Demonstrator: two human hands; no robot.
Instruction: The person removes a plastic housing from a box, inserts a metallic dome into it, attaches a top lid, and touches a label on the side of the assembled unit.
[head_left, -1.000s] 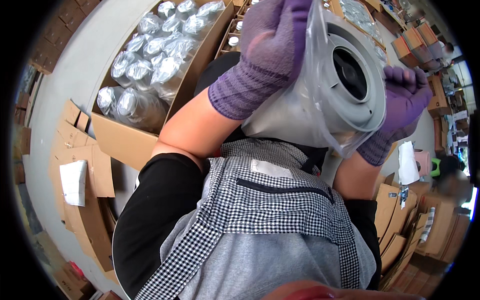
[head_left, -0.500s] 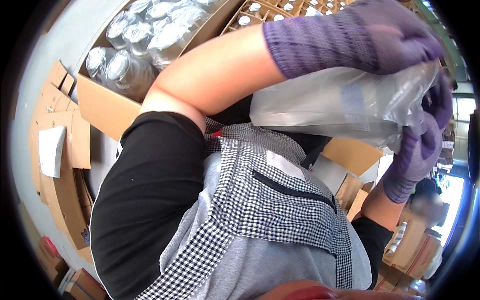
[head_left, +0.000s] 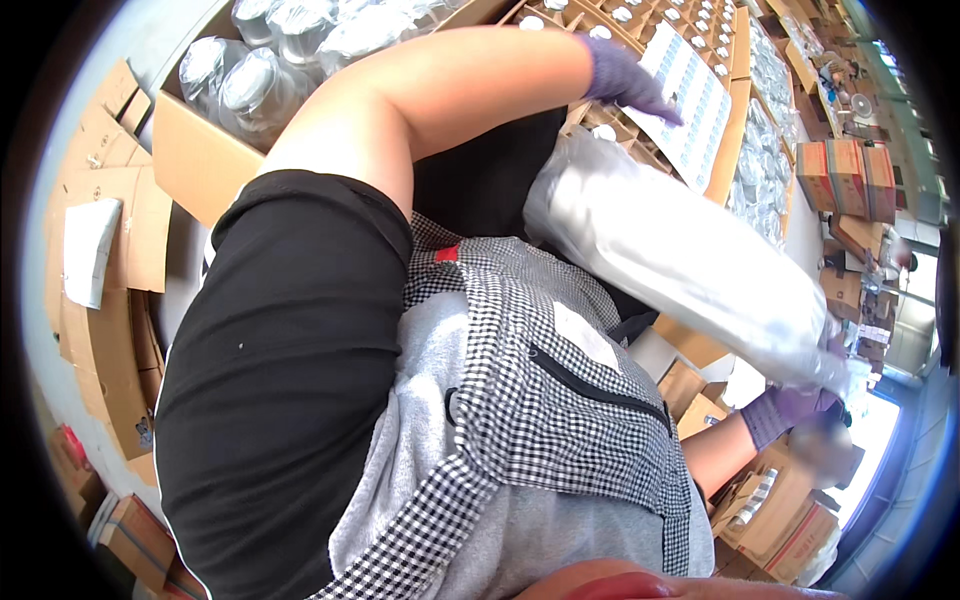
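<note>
Bag (head_left: 690,260): clear plastic, bulky, slanting in front of apron (head_left: 500,400)
Right grip (head_left: 795,408): closed on bag's gathered end
Left grip (head_left: 632,84): at edge of sheet (head_left: 698,90); cannot tell how wide
Sheet: over divided carton (head_left: 573,20)
Far left: box (head_left: 203,150), wrapped items (head_left: 260,85) inside

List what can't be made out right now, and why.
Head view:
Right hand: fingers partly hidden behind the plastic bag.
Bag's contents: veiled by whitish, shiny plastic.
Left hand: palm side hidden by its back.
Printed sheet: details too small.
Cardboard carton: far end cut off by top edge.
</note>
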